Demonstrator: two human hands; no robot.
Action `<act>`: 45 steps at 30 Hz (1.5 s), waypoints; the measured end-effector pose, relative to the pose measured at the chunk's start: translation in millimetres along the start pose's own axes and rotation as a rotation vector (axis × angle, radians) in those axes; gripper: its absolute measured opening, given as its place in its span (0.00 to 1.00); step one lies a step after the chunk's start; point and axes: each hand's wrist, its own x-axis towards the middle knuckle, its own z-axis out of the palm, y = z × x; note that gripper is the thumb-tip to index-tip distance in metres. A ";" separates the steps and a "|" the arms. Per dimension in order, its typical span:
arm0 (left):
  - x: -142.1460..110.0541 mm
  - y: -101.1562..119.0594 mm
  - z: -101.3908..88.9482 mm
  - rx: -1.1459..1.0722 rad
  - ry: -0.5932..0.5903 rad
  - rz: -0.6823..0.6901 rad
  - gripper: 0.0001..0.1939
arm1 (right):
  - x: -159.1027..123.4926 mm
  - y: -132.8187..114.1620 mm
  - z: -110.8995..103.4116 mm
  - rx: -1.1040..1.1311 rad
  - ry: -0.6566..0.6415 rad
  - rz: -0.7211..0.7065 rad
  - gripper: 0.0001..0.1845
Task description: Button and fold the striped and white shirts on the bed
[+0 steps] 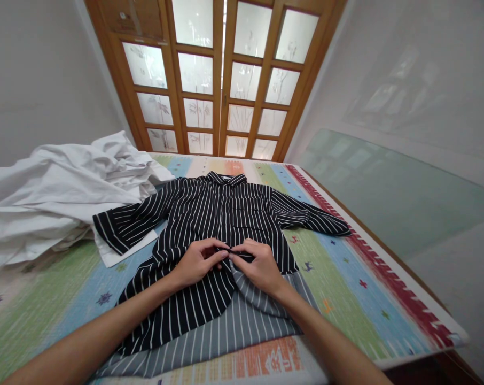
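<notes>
A black shirt (202, 214) with white stripes lies front side up, its collar pointing away from me and its sleeves spread to both sides. Over the lower part of its front opening, my left hand (202, 259) pinches the cloth edge between thumb and fingers. My right hand (260, 262) pinches the shirt front just beside it, and the fingertips of both hands almost meet. Any button between them is too small to make out. Below the hands the front edges part, and the greyish inner side of the back shows.
A heap of white cloth (65, 187) covers the far left of the table. The colourful patterned tablecloth (338, 289) runs under the shirt. Beyond the table stand wooden doors with glass panes (218, 80), and a wall (426, 107) rises on the right.
</notes>
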 end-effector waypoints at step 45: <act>-7.8 -2.7 4.2 0.166 0.175 0.266 0.06 | -10.9 8.2 6.5 -0.399 0.004 -0.458 0.12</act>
